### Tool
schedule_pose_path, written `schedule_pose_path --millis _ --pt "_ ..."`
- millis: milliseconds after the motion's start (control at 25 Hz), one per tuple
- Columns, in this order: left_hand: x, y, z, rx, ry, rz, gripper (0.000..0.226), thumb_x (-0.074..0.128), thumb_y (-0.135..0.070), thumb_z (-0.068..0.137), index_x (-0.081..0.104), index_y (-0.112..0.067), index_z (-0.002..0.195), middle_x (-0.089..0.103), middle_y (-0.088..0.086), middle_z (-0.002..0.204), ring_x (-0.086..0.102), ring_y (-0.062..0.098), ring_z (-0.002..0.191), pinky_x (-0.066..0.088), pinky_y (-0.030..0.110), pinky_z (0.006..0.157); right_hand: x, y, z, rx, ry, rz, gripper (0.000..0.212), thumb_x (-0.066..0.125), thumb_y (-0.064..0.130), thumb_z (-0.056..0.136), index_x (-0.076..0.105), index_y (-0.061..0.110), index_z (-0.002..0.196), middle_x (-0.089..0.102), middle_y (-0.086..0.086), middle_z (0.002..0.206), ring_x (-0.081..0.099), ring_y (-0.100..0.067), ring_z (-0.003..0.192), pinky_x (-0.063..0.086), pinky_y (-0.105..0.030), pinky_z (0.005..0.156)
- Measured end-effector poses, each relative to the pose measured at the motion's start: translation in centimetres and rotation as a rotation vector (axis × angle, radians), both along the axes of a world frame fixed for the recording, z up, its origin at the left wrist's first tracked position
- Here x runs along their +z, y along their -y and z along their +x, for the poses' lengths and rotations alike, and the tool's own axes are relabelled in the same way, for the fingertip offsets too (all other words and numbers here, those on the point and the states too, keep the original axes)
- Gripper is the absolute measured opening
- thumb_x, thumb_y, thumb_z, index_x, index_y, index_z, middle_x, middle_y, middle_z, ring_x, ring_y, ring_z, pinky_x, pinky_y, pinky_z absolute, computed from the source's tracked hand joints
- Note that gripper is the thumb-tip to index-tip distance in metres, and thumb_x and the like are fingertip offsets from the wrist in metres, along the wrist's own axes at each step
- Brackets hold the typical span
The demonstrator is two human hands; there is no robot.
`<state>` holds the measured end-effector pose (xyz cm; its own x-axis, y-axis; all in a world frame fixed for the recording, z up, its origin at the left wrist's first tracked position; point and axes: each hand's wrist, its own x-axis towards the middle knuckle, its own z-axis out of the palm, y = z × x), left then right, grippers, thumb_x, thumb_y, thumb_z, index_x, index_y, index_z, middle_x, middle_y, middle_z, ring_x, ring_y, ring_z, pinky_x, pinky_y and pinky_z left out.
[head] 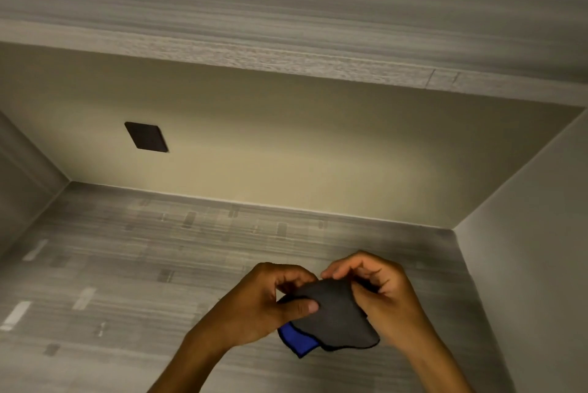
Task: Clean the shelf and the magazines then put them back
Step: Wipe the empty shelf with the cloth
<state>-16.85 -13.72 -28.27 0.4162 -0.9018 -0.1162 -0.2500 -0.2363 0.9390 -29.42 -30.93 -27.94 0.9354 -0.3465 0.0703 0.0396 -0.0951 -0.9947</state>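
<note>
A small cleaning cloth (337, 319), dark grey on one side and blue on the other, hangs between both my hands over the front right part of the shelf board (159, 265). My left hand (264, 306) pinches its left edge with the thumb on top. My right hand (385, 294) grips its upper right edge with curled fingers. The shelf is grey wood grain with a few pale marks. No magazines are in view.
The shelf bay has a beige back wall (318, 154) with a dark rectangular plate (147, 137) at the left. Grey side panels close it at the left (22, 176) and right (534, 249). Another grey shelf board (286, 26) runs overhead.
</note>
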Motion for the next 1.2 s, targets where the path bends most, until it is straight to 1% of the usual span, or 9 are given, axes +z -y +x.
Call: schedule_pose_path --millis 120,280,480,560,800,960,1040,1120,1200 --pt "-0.2 0.4 -0.1 0.063 -0.086 -0.004 0.012 0.065 -0.02 0.091 0.069 -0.024 0.102 0.07 -0.002 0.097 0.066 0.014 0.093 0.054 0.037 0.089 -0.7 0.0 0.5 -0.098 -0.106 0.114 0.034 0.056 -0.014 0.085 0.07 0.016 0.081 0.071 -0.009 0.085 0.068 -0.023 0.082 0.054 -0.026 0.068" --pt "-1.3 0.2 -0.8 0.038 -0.204 0.077 0.049 0.08 -0.023 0.076 0.056 -0.041 0.116 0.066 0.0 0.105 0.066 0.016 0.098 0.058 0.04 0.084 -1.9 -1.1 0.9 -0.181 -0.218 0.181 0.031 0.05 -0.008 0.089 0.069 0.017 0.086 0.069 -0.009 0.089 0.067 -0.026 0.086 0.054 -0.03 0.066" --pt "-2.3 -1.7 0.5 0.155 -0.263 0.04 0.026 0.072 -0.008 0.083 0.069 -0.022 0.104 0.071 0.001 0.099 0.067 0.017 0.096 0.056 0.04 0.086 -2.3 -2.1 1.2 -0.003 -0.361 0.393 0.025 0.052 0.03 0.097 0.07 0.017 0.107 0.071 -0.007 0.104 0.067 -0.022 0.099 0.054 -0.036 0.082" --pt "-2.1 -2.5 1.1 0.159 -0.339 -0.013 0.021 0.071 -0.011 0.085 0.072 -0.018 0.105 0.073 0.003 0.1 0.068 0.018 0.098 0.056 0.032 0.085 -2.5 -3.2 1.3 0.037 -0.395 0.337 0.022 0.063 0.022 0.091 0.071 0.011 0.108 0.073 -0.01 0.103 0.068 -0.024 0.1 0.055 -0.034 0.082" --pt "-3.7 -4.8 2.4 0.369 -0.591 -0.067 0.044 0.079 -0.004 0.075 0.068 -0.03 0.108 0.071 0.01 0.101 0.07 0.024 0.095 0.058 0.035 0.078 -3.3 -7.8 2.3 -0.334 -0.294 0.498 0.033 0.072 0.022 0.074 0.071 0.005 0.103 0.072 -0.017 0.103 0.069 -0.033 0.096 0.055 -0.043 0.081" --pt "-4.2 -4.6 1.2 0.409 -0.951 -0.206 0.037 0.07 0.004 0.071 0.06 -0.01 0.104 0.07 0.022 0.099 0.069 0.032 0.085 0.059 0.036 0.067 -4.9 -10.3 1.3 -0.495 -0.152 1.02 0.055 0.046 0.047 0.093 0.068 -0.002 0.106 0.065 -0.024 0.114 0.064 -0.041 0.104 0.051 -0.051 0.089" --pt "-4.2 -4.2 -0.9 0.441 -1.062 -0.288 0.036 0.075 0.004 0.07 0.059 -0.009 0.098 0.069 0.023 0.099 0.067 0.034 0.087 0.058 0.037 0.071 -5.8 -11.8 1.3 -0.607 0.013 1.124 0.063 0.036 0.047 0.097 0.06 -0.004 0.125 0.054 -0.027 0.132 0.055 -0.04 0.12 0.047 -0.05 0.098" --pt "-4.3 -3.9 -3.6 0.543 -0.897 -0.304 0.033 0.079 0.0 0.066 0.061 -0.011 0.092 0.069 0.014 0.098 0.067 0.031 0.091 0.057 0.037 0.076 -6.2 -12.9 0.5 -0.555 0.168 1.21 0.068 0.036 0.048 0.098 0.043 -0.004 0.14 0.04 -0.025 0.146 0.042 -0.038 0.133 0.034 -0.051 0.111" --pt "-4.4 -3.7 -6.0 0.666 -0.542 -0.234 0.032 0.08 -0.002 0.07 0.061 -0.019 0.09 0.067 -0.008 0.093 0.066 0.02 0.092 0.056 0.026 0.075 -5.6 -13.8 -0.6 -0.481 0.139 1.335 0.08 0.066 0.059 0.077 0.058 -0.001 0.129 0.054 -0.022 0.136 0.055 -0.036 0.123 0.048 -0.049 0.098"
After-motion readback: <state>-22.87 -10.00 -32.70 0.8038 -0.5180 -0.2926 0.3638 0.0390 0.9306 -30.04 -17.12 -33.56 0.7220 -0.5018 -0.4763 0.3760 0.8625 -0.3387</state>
